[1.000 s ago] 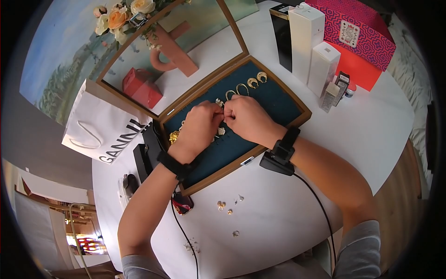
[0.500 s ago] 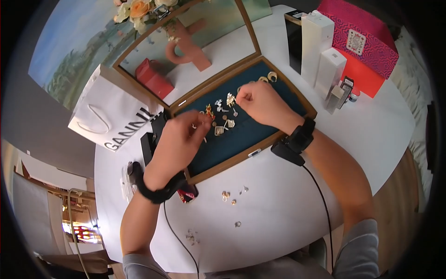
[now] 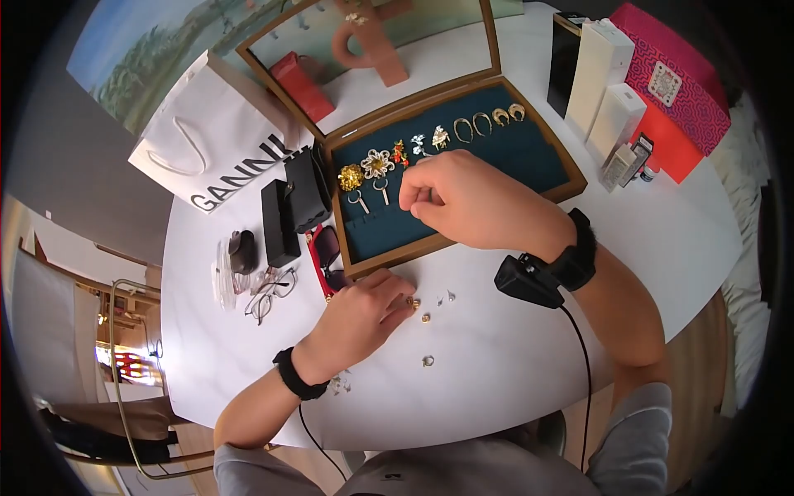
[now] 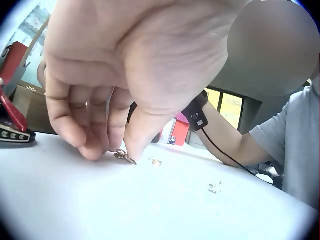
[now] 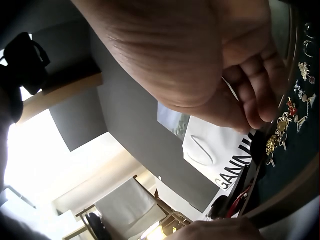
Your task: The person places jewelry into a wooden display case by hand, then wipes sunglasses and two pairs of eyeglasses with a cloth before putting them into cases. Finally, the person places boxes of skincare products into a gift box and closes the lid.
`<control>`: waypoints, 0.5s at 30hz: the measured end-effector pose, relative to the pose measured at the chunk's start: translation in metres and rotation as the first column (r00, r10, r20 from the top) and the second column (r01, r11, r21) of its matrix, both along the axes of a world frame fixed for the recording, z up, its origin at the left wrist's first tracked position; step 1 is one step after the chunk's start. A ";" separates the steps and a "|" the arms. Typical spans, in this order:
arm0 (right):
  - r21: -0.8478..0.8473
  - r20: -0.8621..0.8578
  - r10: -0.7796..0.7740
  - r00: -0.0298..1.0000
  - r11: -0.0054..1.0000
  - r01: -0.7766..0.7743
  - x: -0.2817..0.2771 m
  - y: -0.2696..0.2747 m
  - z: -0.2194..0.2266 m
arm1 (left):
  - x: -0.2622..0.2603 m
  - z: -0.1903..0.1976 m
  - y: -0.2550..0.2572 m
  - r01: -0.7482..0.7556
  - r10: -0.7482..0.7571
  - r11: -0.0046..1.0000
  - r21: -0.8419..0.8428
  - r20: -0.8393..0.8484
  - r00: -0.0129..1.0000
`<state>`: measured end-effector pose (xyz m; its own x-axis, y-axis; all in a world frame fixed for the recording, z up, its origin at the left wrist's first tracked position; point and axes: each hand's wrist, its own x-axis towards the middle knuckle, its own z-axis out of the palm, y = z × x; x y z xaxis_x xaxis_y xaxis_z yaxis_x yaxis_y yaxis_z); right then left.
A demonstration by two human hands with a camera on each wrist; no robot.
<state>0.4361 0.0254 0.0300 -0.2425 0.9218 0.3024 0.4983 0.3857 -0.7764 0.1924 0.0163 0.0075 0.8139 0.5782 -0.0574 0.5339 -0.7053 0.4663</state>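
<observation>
— Two hands, one case, several loose pieces. Where is each hand?

— Left hand (image 3: 360, 318) is down on the white table (image 3: 496, 364), in front of the case (image 3: 542, 157). Its thumb and fingertips (image 4: 95, 147) pinch a small gold earring (image 4: 122, 156) that lies touching the tabletop. Right hand (image 3: 463, 198) hangs over the case's blue lining, fingers curled in with the tips drawn together; whether they hold anything I cannot tell.

— Loose pieces on the table?

— Three near the left hand: a gold stud (image 3: 426, 317) just beside the fingertips, a pale pair (image 3: 445, 296) a little further right, a ring (image 3: 428, 360) nearer the person. A small cluster (image 3: 340, 384) lies by the left wrist.

— Contents of the case?

— Top row, left to right: gold ball brooch (image 3: 351, 177), flower brooch (image 3: 378, 163), red piece (image 3: 399, 152), two silver pieces (image 3: 429, 140), then gold hoops (image 3: 488, 121). Below the brooches, two drop earrings (image 3: 370, 197). Lid stands open, its mirror (image 3: 389, 37) facing the person.

— Surroundings?

— Left of the case: two black boxes (image 3: 289, 207), a white bag (image 3: 211, 136), sunglasses (image 3: 329, 252), spectacles (image 3: 269, 293). Right: tall white boxes (image 3: 608, 78), a patterned pink box (image 3: 674, 78).
</observation>
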 end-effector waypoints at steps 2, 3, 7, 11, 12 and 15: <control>-0.050 0.007 0.040 0.999 0.998 -0.040 -0.002 -0.003 0.004 | 0.002 -0.003 0.000 -0.008 0.009 1.000 -0.015 0.027 1.000; -0.054 0.007 0.041 0.999 0.998 -0.041 -0.003 -0.005 0.005 | 0.003 -0.004 0.000 -0.013 0.014 1.000 -0.027 0.051 0.999; 0.035 0.052 0.085 0.995 0.996 -0.087 -0.011 -0.008 -0.001 | 0.002 -0.004 0.002 -0.073 0.083 0.989 -0.125 0.073 0.994; 0.026 0.075 0.101 0.992 0.994 -0.103 -0.011 -0.009 0.001 | -0.002 0.000 0.006 -0.123 0.127 0.970 -0.211 0.007 0.992; 0.025 0.073 0.100 0.992 0.994 -0.102 -0.011 -0.009 0.003 | -0.003 -0.001 0.007 -0.121 0.128 0.961 -0.248 0.014 0.992; -0.089 0.075 0.093 0.993 0.992 -0.086 -0.011 -0.009 0.004 | -0.004 0.002 0.005 -0.130 0.130 0.976 -0.176 -0.010 0.991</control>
<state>0.4255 0.0164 0.0338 -0.3451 0.9170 0.2001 0.5255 0.3654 -0.7684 0.1885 0.0214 0.0099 0.7326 0.6600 -0.1663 0.6148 -0.5367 0.5779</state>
